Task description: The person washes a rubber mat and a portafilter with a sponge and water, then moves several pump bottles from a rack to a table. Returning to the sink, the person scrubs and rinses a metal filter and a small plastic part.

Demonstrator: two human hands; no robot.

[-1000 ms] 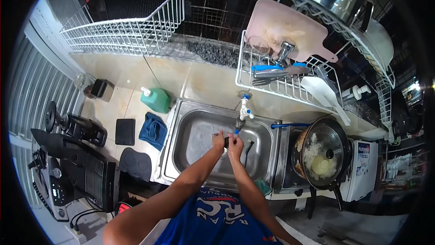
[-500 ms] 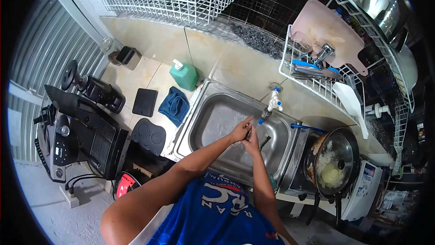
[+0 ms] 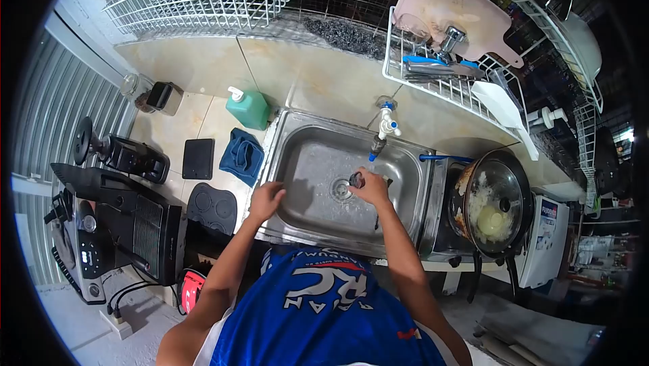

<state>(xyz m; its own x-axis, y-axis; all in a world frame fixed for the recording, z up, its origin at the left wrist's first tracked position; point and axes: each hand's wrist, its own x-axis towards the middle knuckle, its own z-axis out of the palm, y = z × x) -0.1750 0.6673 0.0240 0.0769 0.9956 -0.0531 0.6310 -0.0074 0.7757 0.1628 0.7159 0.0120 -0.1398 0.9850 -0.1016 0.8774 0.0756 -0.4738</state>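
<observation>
My right hand [image 3: 372,189] is over the steel sink [image 3: 311,149], its fingers closed around a small dark round object [image 3: 356,179] whose kind I cannot make out. Beneath that object lies the sink drain [image 3: 340,191]. A thin dark item [image 3: 376,221] rests in the basin beside my right hand, partly hidden by it. My left hand [image 3: 269,199] hovers near the basin's left rim with its fingers apart and holds nothing. The white tap with a blue tip [image 3: 387,126] stands behind my right hand.
Left of the sink are a blue cloth [image 3: 242,156], a green pump bottle [image 3: 247,109], a black mat [image 3: 211,209] and an espresso machine [image 3: 145,231]. On the right, a lidded pan [image 3: 497,207] sits on a stove. A white dish rack [image 3: 433,88] hangs above.
My hands were together under the tap and have separated. The left has moved left to the sink rim; the right keeps the dark object above the drain. The camera view has shifted.
</observation>
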